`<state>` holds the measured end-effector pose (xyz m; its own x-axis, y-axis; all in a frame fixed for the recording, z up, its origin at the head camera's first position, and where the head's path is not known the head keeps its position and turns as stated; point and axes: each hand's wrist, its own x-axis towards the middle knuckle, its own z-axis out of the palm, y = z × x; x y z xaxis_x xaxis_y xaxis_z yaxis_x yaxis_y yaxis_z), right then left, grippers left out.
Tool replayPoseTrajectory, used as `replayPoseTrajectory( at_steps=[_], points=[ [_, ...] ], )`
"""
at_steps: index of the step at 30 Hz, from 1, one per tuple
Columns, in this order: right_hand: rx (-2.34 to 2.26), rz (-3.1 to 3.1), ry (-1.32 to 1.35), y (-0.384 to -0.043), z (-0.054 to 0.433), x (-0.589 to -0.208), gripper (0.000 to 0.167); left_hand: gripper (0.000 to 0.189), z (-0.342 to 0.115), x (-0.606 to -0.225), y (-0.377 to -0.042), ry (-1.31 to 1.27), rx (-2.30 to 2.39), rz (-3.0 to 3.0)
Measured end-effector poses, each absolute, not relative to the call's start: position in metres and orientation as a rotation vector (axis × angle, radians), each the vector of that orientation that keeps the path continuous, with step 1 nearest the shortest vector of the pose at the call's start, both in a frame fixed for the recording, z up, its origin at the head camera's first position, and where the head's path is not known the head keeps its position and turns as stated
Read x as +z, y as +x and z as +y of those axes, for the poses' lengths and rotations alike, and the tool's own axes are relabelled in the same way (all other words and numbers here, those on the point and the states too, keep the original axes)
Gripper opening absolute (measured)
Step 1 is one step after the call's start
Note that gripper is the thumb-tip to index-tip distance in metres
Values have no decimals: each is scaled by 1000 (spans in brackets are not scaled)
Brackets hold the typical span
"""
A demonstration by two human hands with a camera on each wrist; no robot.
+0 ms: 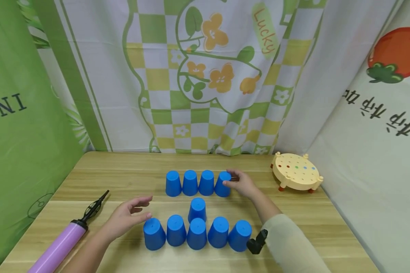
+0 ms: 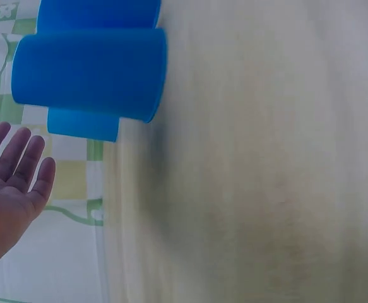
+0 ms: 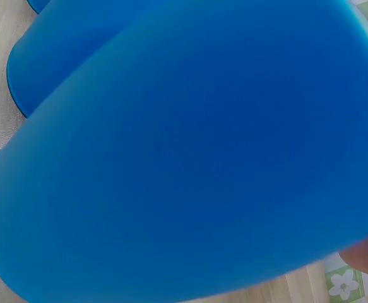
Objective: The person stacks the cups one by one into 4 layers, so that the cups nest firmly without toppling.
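Observation:
Upside-down blue cups stand on the table. Several make a back row, several more a front row, and a single cup sits between the rows, behind the middle front cup. My right hand holds the rightmost back cup, thumb at its front and fingers at its far side. That cup fills most of the right wrist view, hiding nearly all of the hand. My left hand hovers with relaxed, spread fingers near the leftmost front cup, holding nothing. The left wrist view shows its palm beside a cup.
A purple hand pump with a black nozzle lies on the wooden table at the left. At the back right stands a round cream pegboard on short legs. Patterned curtains hang behind the table and along both sides.

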<state>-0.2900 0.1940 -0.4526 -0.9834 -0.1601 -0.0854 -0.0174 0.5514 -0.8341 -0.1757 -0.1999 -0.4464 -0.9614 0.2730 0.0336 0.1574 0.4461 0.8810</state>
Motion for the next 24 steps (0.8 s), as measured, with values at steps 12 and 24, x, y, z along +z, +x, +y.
replayPoseTrajectory(
  at_steps=[12,24],
  points=[
    [-1492,2624,-326,-234,226,-442,58,58,-195,-455,-155,431,1570,2483],
    [-1435,2556,-472,-165,247,-444,52,63,-197,-466,-144,411,1599,2407]
  ],
)
